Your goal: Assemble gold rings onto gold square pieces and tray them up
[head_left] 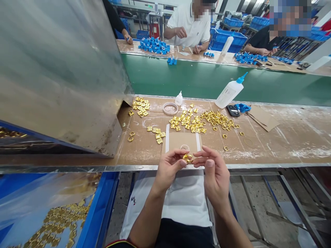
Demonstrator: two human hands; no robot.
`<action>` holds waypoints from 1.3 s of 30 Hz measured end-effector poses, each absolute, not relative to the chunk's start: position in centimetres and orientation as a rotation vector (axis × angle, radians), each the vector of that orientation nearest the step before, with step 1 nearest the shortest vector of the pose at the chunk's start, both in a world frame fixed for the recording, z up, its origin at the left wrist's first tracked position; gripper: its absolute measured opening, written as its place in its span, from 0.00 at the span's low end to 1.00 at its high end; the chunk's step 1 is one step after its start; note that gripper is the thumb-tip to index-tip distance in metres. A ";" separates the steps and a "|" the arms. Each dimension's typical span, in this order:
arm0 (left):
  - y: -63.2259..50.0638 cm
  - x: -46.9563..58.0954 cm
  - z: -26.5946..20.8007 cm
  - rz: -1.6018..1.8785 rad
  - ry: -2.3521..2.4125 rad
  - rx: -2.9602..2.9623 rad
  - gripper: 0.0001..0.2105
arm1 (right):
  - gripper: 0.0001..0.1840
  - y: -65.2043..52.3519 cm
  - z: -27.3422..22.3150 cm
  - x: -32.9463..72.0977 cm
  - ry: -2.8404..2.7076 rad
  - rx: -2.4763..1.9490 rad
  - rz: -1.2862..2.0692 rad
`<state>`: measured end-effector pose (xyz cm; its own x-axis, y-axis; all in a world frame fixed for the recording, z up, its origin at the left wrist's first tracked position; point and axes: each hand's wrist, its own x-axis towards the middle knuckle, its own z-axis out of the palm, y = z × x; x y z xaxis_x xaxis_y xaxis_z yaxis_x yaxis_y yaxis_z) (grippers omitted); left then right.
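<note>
My left hand [167,169] pinches a small gold ring [190,159] between thumb and fingertips; a gold part seems joined to it, but the fingers partly cover it. Beside it, my right hand [216,177] has its fingers stretched and thumb apart, with the fingertips close to the ring; whether they touch it I cannot tell. Under both hands lies a cardboard sheet [178,139] with white tape strips. Past the sheet are a heap of gold rings [217,119] and a spread of square gold pieces [183,120].
Beyond these stand a large white bottle [229,93] with a blue nozzle, a small white bottle [179,99] and a tape roll [170,108]. A metal housing [77,75] rises at left. A green conveyor belt [181,75] separates me from co-workers handling blue pieces [154,45].
</note>
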<state>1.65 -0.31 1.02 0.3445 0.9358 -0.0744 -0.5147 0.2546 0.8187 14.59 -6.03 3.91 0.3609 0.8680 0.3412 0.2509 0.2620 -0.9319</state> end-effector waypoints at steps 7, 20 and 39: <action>-0.6 2.0 1.7 0.950 0.523 0.567 0.22 | 0.07 -6.4 3.0 15.7 -1.481 -1.240 0.430; -1.2 2.8 1.9 0.917 0.511 0.557 0.22 | 0.10 -5.6 2.1 15.7 -1.485 -1.207 0.393; -0.4 2.1 0.7 1.200 0.513 1.021 0.11 | 0.11 -5.5 2.2 15.1 -1.625 -1.295 -0.097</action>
